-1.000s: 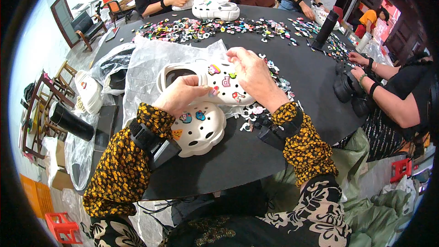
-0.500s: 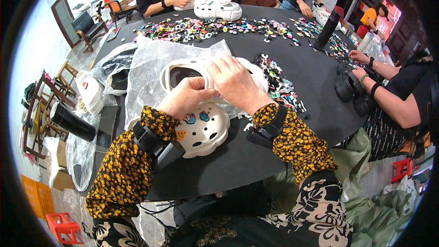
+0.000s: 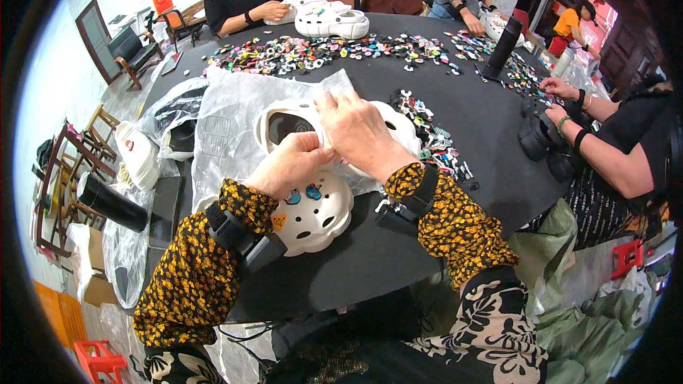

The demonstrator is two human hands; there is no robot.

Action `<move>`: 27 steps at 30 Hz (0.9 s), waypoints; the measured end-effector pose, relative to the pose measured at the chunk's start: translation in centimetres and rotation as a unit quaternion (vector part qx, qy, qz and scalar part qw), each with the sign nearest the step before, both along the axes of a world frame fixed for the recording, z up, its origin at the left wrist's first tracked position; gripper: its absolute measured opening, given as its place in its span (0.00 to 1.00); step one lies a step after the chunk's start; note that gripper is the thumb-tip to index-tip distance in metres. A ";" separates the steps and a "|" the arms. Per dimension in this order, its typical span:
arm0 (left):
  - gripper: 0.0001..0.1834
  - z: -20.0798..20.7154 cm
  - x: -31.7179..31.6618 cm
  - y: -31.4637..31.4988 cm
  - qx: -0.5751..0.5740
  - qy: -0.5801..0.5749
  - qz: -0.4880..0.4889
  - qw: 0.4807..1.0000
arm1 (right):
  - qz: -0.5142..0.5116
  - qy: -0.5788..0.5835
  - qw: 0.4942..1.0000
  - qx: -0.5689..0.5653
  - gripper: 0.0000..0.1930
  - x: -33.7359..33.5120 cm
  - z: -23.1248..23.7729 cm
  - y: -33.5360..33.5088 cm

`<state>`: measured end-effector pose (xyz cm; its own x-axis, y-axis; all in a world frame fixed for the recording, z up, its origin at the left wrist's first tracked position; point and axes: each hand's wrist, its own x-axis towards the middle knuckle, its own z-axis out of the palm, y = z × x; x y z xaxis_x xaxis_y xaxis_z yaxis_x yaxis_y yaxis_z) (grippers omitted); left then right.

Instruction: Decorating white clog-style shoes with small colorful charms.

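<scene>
A white clog [image 3: 320, 217] with blue and orange charms on its toe lies in front of me on the table. My left hand [image 3: 297, 160] is closed at the clog's upper rim, its thumb and forefinger pinched together. Close beside it, my right hand [image 3: 359, 131] bends over the same part of the clog, its fingers curled down. A small pinkish bit shows between the hands, too covered to name. Partly behind my right hand sits a second white clog [image 3: 402, 128]. Under the clogs spreads a clear plastic bag [image 3: 231, 117].
Loose shoe charms [image 3: 284, 55] lie across the far table, and more [image 3: 437, 142] lie right of the clogs. At the left are a black cylinder [image 3: 112, 201] and a bagged white clog [image 3: 136, 153]. A co-worker's hands [image 3: 558, 103] hold black clogs [image 3: 537, 135] at the right.
The view has shifted slightly. Both hands stay together at the same part of the clog, with only small finger movement.
</scene>
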<state>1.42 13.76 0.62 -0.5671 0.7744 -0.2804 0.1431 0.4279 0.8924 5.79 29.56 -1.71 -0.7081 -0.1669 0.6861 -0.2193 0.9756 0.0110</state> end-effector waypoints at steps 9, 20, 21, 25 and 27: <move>0.11 -1.0 -0.4 0.4 -0.001 0.010 0.022 1.000 | -0.003 0.074 0.996 0.050 0.12 0.1 -0.3 -0.1; 0.09 -1.8 -2.0 0.8 0.054 -0.102 0.057 0.992 | 0.035 0.089 0.995 -0.001 0.12 0.3 -1.1 0.4; 0.09 -1.5 -2.1 0.9 0.056 -0.098 0.062 0.992 | 0.038 0.084 0.996 -0.014 0.12 0.5 -0.8 0.3; 0.08 -4.7 -4.6 1.4 0.234 -0.222 0.041 0.946 | 0.034 0.068 0.996 -0.041 0.13 1.0 -0.1 -0.2; 0.07 -2.1 -2.1 2.1 0.241 -0.307 0.068 0.918 | 0.032 0.068 0.995 -0.061 0.14 1.7 0.2 0.4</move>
<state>-0.71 15.82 -1.44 -0.5176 0.8262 -0.2224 -0.4754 -0.0616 0.8776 7.47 29.96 -1.47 -0.5984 -0.1182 0.7925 -0.2866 0.9552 -0.0739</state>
